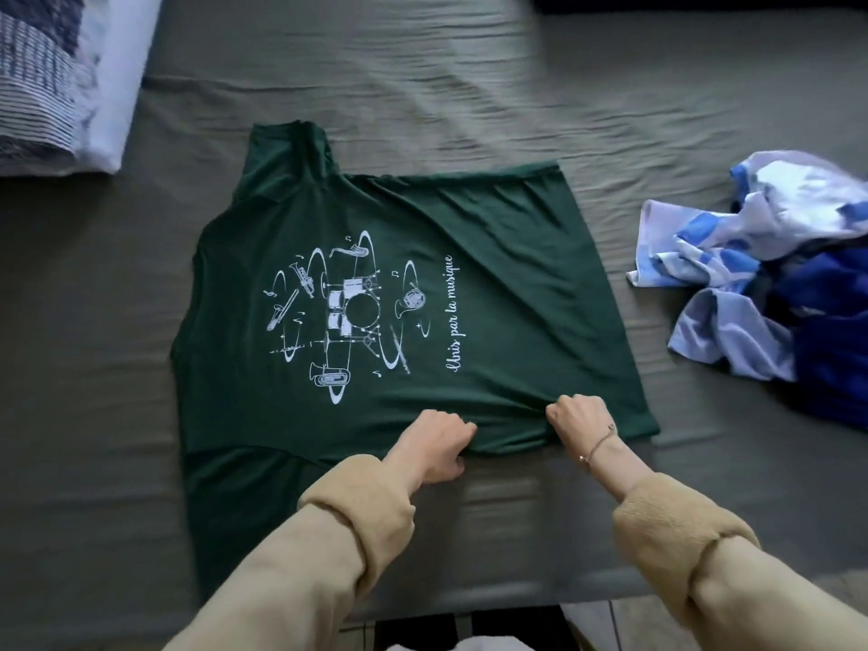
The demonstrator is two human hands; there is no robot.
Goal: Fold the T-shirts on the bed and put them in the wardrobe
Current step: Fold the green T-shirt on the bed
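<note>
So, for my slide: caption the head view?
Both hands grip the near edge of a dark green printed T-shirt on the grey bed.

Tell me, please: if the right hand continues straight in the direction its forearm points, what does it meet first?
The right hand points up and left across the green T-shirt. It would probably slide over more shirt fabric first, toward the white lettering. Nothing else lies on that line, though height is hard to judge.

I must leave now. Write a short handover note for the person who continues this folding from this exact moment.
Left hand: grips the near edge of the dark green printed T-shirt.
Right hand: pinches the same edge further right.
The shirt lies spread, print up, on the grey bed sheet; its near long side is only starting to turn.
Crumpled blue-and-white garments wait at the right.
Done: nothing folded yet.
Left: fold this shirt and the pile, then carry all to the wardrobe, not in view.
</note>
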